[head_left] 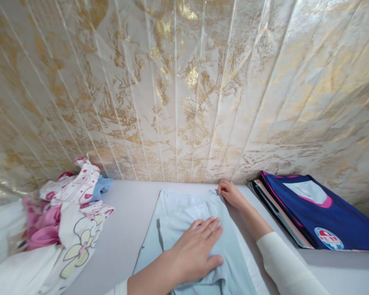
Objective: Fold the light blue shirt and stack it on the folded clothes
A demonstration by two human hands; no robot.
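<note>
A pale blue garment [184, 200] lies partly folded on the white surface in front of me, with a folded-in part on top of it. My left hand [198, 246] rests flat on that upper layer, palm down and fingers stretched out. At the garment's far right corner, my right hand [230, 192] is closed, its fingertips pinching the edge of the cloth. The near end of the garment runs out of view at the bottom.
A loose heap of white and pink printed clothes [80, 221] lies to the left. On the right is a stack of folded clothes, a navy shirt [310, 213] on top. A gold-patterned curtain [178, 90] hangs behind the white table [132, 213].
</note>
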